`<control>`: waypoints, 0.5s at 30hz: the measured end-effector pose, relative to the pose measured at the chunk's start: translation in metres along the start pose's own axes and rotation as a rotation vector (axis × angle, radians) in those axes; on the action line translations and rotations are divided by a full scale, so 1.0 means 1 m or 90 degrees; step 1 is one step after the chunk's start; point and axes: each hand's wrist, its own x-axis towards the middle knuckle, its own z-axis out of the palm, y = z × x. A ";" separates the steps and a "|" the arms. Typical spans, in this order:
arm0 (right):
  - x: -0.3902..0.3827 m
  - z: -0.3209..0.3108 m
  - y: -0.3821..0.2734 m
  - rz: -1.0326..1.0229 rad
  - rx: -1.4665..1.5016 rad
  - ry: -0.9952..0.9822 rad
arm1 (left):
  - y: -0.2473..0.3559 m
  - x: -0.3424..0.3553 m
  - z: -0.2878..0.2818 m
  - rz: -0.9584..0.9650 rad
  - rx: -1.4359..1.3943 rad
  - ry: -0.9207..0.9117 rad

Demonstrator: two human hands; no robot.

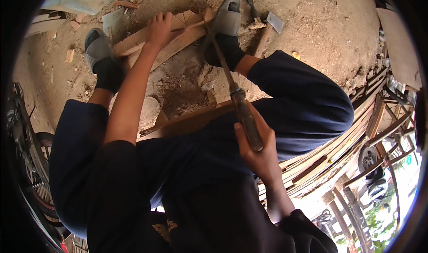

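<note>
My right hand (261,146) is wrapped around the dark handle of a long, thin-bladed hand tool (221,59), possibly a file or chisel. Its blade slants up and away, with the tip at the right end of a piece of wood (183,19) that has angled cuts or lines on its face. My left hand (159,29) is closed over the middle of this wood. The piece lies on or against a second timber (178,43), between my sandalled feet. Just where the tip meets the wood is blurred.
Beyond my right foot (227,19) lie a dark flat-bladed tool (251,4) and a metal-headed tool (275,22) with a wooden handle. Stacked wooden strips (330,153) are at the right. A motorcycle (38,173) stands at the left. Wood scraps (70,55) litter the dirt floor.
</note>
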 end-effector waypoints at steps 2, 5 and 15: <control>0.000 0.007 0.000 -0.003 -0.002 -0.003 | -0.005 -0.003 -0.003 -0.027 -0.040 -0.029; 0.048 0.020 0.001 0.033 -0.018 -0.016 | 0.005 0.004 -0.001 -0.004 -0.058 -0.005; 0.044 0.011 -0.004 0.008 -0.011 -0.033 | 0.008 0.000 -0.006 -0.089 -0.045 -0.088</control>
